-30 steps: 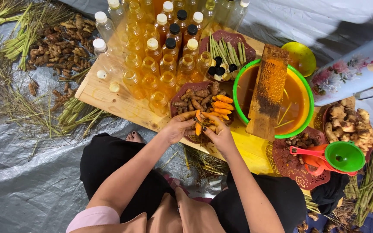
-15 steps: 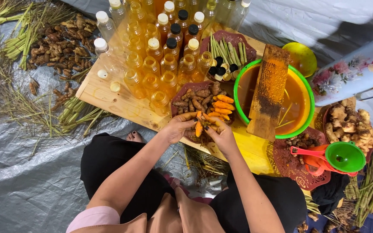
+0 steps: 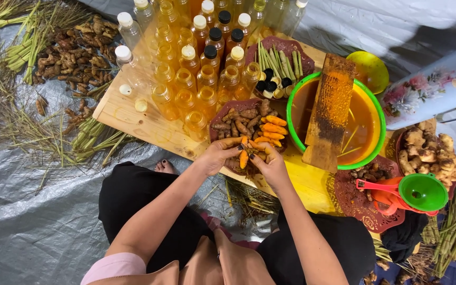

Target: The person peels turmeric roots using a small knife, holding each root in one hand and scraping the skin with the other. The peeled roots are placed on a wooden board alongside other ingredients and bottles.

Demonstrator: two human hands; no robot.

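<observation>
My left hand [image 3: 218, 153] and my right hand [image 3: 270, 162] meet over the near edge of a dark red plate [image 3: 217, 120] heaped with brown unpeeled roots [image 3: 237, 124] and peeled orange ones [image 3: 273, 130]. Between the two hands stands a peeled orange root [image 3: 244, 158], pinched by fingers of both. Beside the plate to the right is a green-rimmed basin [image 3: 378, 113] of orange liquid with a wooden grater board [image 3: 329, 111] laid across it.
Several clear bottles [image 3: 193, 58] of yellow liquid crowd the wooden board [image 3: 127, 113]. A plate of green stalks [image 3: 281, 58], a yellow bowl [image 3: 371, 71], a green funnel [image 3: 422, 192], ginger roots [image 3: 431, 153] and lemongrass [image 3: 19, 37] lie around on the grey tarp [image 3: 22, 227].
</observation>
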